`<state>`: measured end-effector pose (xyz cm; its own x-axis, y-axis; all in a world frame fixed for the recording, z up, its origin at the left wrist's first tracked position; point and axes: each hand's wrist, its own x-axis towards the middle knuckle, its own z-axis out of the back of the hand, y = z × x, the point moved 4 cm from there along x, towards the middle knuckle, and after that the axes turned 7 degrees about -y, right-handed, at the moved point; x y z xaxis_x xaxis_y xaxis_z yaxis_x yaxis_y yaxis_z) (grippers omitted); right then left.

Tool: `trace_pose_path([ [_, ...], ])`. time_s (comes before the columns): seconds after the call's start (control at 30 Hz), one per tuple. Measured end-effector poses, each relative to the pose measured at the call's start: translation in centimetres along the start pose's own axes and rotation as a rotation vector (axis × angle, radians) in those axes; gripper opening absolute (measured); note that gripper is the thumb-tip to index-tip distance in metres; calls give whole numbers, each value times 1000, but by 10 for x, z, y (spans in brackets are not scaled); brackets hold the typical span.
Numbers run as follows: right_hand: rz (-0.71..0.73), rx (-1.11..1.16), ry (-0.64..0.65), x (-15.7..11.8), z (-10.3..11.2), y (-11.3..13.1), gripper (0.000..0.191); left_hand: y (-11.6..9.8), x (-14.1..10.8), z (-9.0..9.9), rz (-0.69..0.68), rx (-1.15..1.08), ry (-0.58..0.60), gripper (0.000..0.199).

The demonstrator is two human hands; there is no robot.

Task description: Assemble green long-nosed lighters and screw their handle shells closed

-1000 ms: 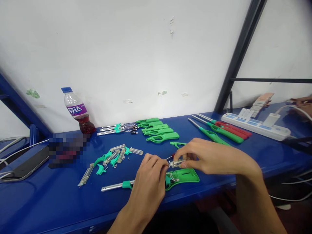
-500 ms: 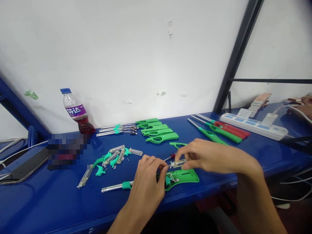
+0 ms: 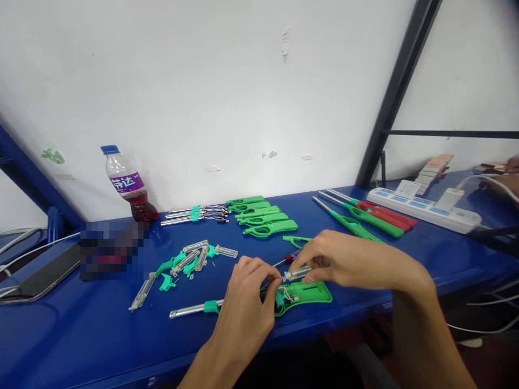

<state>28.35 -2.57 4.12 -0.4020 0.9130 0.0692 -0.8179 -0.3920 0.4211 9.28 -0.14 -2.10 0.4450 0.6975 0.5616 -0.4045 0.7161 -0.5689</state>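
Note:
My right hand (image 3: 328, 259) pinches a clear fuel tank (image 3: 300, 272) above the green handle shell (image 3: 316, 292). My left hand (image 3: 252, 292) has thumb and forefinger closed at the tank's left end; whatever small thing lies between those fingertips is hidden. Under my left hand lies a lighter's metal tube (image 3: 187, 311) with a teal collar, pointing left. White wires (image 3: 288, 294) show inside the open shell. A screwdriver (image 3: 291, 256) rests just behind the tank, partly covered by my right hand.
Clear tanks (image 3: 185, 261) and teal triggers (image 3: 167, 282) lie at left. Behind are metal tubes (image 3: 182, 217), green shells (image 3: 271, 228), lighters (image 3: 352, 226) and a power strip (image 3: 425, 209). A bottle (image 3: 128, 186) stands back left. A person's hand shows far right.
My right fingers have shifted slightly on the clear tank, and more of the screwdriver handle shows behind them. My left hand has barely moved.

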Motion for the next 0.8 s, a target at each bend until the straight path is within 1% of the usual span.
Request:
trace_pose_path([
  [0.33,16,-19,18,3,2,6,18,1,0,0,14,-6,-15,21],
  [0.53,23,-31,-5,0,4,7,18,0,-1,1,9,-13,-23,20],
  [0.8,48,-23,0,2,4,9,19,-2,0,1,-12,-18,-30,20],
])
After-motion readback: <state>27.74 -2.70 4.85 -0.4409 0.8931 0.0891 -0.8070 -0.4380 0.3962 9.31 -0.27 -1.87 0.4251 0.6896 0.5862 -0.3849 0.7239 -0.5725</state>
